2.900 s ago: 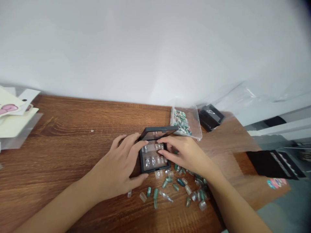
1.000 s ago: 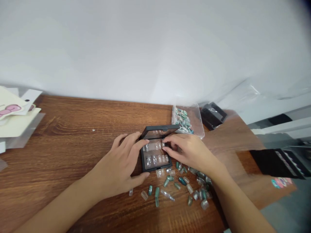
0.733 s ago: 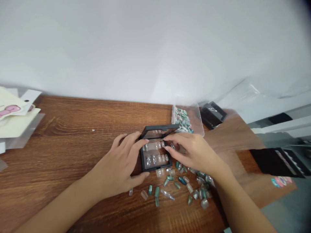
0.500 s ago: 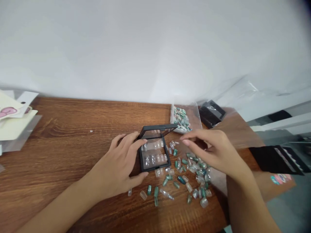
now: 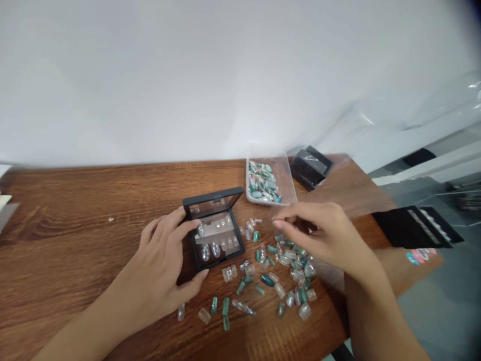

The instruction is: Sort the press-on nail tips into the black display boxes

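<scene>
Black display case (image 5: 217,239), clear lid propped open, false nails (image 5: 215,249) seated inside, sits mid-desk (image 5: 75,250). Left grip (image 5: 161,265) cups its left side and lower corner, fingertips on the rim, firmly holding. Right grip (image 5: 323,235) hangs open over loose nails (image 5: 285,265) scattered beside the case, fingers loosely curved, holding nothing visible; a clear plastic tray (image 5: 287,180) of more nails lies beyond.

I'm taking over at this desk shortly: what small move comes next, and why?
Probably lift one loose false nail with the right hand into the black nail case: that hand hovers open above the scatter, the left hand steadies the case, and its top row seems to have gaps.
</scene>
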{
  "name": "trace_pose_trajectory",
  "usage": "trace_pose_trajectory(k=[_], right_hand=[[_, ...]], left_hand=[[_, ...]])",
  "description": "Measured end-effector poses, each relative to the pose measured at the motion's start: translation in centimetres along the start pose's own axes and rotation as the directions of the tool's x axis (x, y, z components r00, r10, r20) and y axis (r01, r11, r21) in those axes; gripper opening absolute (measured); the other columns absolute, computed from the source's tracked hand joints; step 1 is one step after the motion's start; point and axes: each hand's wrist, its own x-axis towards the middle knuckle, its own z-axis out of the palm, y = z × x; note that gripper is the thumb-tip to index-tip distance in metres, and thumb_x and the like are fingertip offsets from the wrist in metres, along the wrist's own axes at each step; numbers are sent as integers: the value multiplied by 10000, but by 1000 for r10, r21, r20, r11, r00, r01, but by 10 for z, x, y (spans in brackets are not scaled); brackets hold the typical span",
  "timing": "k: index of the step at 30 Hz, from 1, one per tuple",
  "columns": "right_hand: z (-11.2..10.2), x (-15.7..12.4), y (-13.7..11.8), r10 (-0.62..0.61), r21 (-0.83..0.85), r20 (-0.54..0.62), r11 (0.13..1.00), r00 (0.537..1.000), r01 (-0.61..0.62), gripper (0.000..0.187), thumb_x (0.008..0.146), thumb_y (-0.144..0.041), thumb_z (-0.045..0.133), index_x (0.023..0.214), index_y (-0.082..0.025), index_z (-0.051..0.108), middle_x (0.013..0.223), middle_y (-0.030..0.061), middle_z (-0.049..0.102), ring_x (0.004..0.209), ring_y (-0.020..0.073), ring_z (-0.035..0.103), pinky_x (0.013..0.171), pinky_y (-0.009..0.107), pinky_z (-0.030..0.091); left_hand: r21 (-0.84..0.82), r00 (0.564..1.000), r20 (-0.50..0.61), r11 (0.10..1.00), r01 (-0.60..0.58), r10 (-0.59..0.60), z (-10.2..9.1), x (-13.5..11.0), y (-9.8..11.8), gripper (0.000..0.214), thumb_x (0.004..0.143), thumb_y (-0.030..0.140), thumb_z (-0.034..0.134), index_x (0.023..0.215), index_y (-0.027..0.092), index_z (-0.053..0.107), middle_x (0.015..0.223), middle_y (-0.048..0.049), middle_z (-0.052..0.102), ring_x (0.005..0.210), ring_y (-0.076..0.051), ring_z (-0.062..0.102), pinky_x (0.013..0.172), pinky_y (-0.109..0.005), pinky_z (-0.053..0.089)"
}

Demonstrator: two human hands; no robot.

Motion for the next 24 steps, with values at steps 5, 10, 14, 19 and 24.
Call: trace_pose_trajectory(k=[5, 10, 14, 19, 24], right_hand=[[19, 3, -4, -29, -172, 143, 984, 989, 53, 118, 956, -273, 629, 1014, -199, 699, 822, 22, 745, 712, 159, 677, 651, 266, 448], [29, 5, 1, -11, -256, 229, 964, 973, 71, 218, 994, -243, 562, 1183, -211, 667, 930, 43, 755, 782, 190, 691, 681, 293, 435], [32, 8, 5, -45, -231, 270, 967, 962, 109, 252, 1031, -215, 503, 1218, -225, 671, 943, 40, 744, 818, 181, 689, 712, 288, 435], [33, 10, 7, -43, -217, 268, 971, 962, 104, 212, 1014, -237, 562, 1155, -215, 719, 890, 35, 728, 765, 164, 674, 685, 275, 429], [34, 10, 8, -56, -201, 272, 973, 961, 114, 202, 1008, -282, 594, 1137, -205, 729, 892, 37, 727, 775, 174, 680, 688, 283, 440]], left_hand=[[-12, 1000, 17, 1000, 27, -27, 0, 0, 0, 645, 893, 444, 581, 1420, 224, 280, 1375, -182, 473, 1347, -395, 434, 1074, -640, 392], [1, 1000, 17, 1000, 13, -13, -1, 0, 0, 613, 903, 436, 569, 1398, 197, 297, 1351, -194, 484, 1330, -408, 441, 1061, -655, 400], [19, 1000, 28, 1000, 12, -13, 0, -1, -1, 596, 909, 458, 568, 1386, 203, 318, 1364, -182, 485, 1328, -412, 450, 1062, -665, 402], [-24, 999, 18, 999, 37, -37, -1, 0, -1, 624, 875, 456, 590, 1395, 239, 321, 1359, -166, 504, 1316, -426, 482, 1070, -667, 410], [-31, 999, 15, 998, 52, -52, -1, 1, 1, 650, 861, 472, 599, 1399, 244, 316, 1359, -163, 507, 1310, -424, 491, 1070, -671, 418]])
